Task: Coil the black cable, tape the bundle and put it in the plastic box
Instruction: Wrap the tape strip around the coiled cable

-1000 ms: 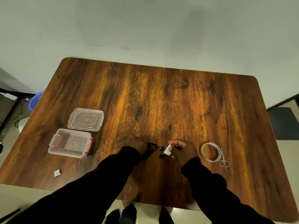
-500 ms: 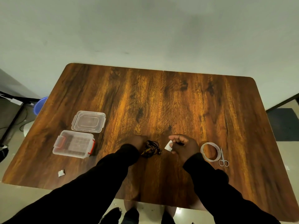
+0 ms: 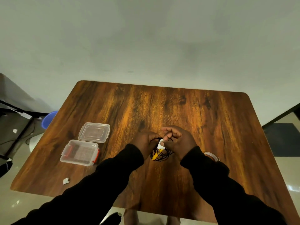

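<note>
The coiled black cable (image 3: 159, 154) with a yellow plug hangs between my hands above the wooden table (image 3: 162, 111). My left hand (image 3: 146, 142) grips the left side of the coil. My right hand (image 3: 179, 140) pinches a small white piece of tape (image 3: 160, 143) against the top of the bundle. The clear plastic box (image 3: 79, 152) with red latches stands open at the left of the table, with its lid (image 3: 94, 132) lying just behind it.
A tape roll (image 3: 211, 155) peeks out behind my right sleeve. A small white scrap (image 3: 66, 181) lies near the table's front-left edge. A blue bucket (image 3: 48, 118) stands on the floor off the left side.
My hands have come together and lifted the coil off the table. The tape piece in my right hand now touches the bundle. The camera has tilted upward.
</note>
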